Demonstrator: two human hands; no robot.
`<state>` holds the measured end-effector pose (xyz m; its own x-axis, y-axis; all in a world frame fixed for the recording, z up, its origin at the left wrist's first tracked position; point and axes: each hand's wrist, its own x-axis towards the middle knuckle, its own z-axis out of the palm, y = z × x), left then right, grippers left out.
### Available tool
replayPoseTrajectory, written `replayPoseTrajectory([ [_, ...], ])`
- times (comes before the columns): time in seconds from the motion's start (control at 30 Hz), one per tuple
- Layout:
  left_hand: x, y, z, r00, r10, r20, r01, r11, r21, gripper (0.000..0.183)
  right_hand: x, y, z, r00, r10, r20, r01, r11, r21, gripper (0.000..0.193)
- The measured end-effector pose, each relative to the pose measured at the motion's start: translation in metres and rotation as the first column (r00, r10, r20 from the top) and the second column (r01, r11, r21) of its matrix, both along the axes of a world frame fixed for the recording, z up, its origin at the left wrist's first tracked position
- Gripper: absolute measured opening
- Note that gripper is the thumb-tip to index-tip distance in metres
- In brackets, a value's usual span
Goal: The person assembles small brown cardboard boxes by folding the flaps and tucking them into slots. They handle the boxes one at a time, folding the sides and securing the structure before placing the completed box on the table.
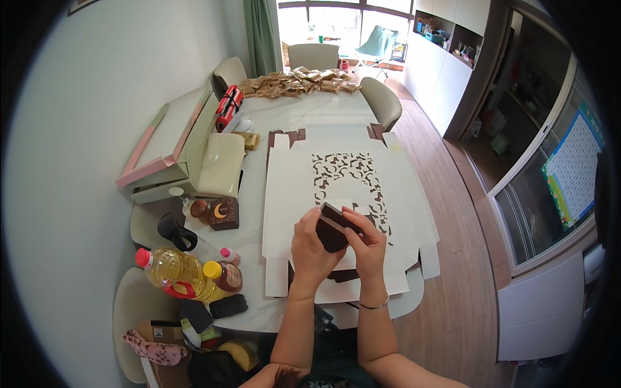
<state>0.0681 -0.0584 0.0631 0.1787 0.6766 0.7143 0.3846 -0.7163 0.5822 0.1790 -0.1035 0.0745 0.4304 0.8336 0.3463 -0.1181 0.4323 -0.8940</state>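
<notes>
A: What are the fingers doing?

B: The left hand (pixel 312 249) is wrapping its fingers (pixel 309 223) around a small dark brown box (pixel 335 229), gripping its left side. The right hand (pixel 367 249) is pinching the box's right edge, its fingers (pixel 357 216) lying along the top.

A: And where is the box sitting?

B: It is being held up in both hands, just above the near part of a big flat white cardboard sheet (pixel 291 194) with a brown cut-out pattern (pixel 346 174). The sheet is covering most of the white surface (pixel 310 110).

A: What is lying around it?

B: To the left, a dark box with a moon design (pixel 223 213) is standing beside a cream cushion (pixel 221 163). Nearer and further left, a yellow oil bottle (pixel 171 270) is lying by a brown bottle with a yellow cap (pixel 223 275). At the far end, a heap of brown packets (pixel 297 82) is spreading across the surface.
</notes>
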Motion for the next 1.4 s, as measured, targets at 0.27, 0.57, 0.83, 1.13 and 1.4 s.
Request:
replayPoseTrajectory([
  [0.27,-0.002,0.0,0.005,0.999,0.05,-0.015,-0.05,0.998,-0.037,0.095,-0.004,0.007,-0.007,0.963,-0.172,0.207,0.178,0.984,-0.01,0.024],
  [0.57,0.001,0.0,0.003,0.99,0.101,-0.099,-0.099,0.995,0.025,0.091,-0.009,0.008,-0.007,0.951,-0.218,0.219,0.228,0.973,-0.02,0.024],
  [0.83,-0.006,0.0,0.008,0.996,0.081,-0.019,-0.083,0.988,-0.131,0.091,-0.002,0.005,-0.005,0.94,-0.038,0.339,0.028,0.999,0.035,0.031],
  [1.13,-0.006,-0.003,0.011,0.998,0.054,-0.032,-0.059,0.981,-0.187,0.097,-0.002,0.006,-0.015,0.989,0.025,0.147,-0.029,0.999,0.023,0.034],
  [1.4,-0.008,-0.001,0.002,0.99,0.059,-0.13,-0.08,0.983,-0.167,0.09,0.005,0.007,-0.02,0.954,-0.005,0.301,0.027,0.997,-0.067,0.035],
])
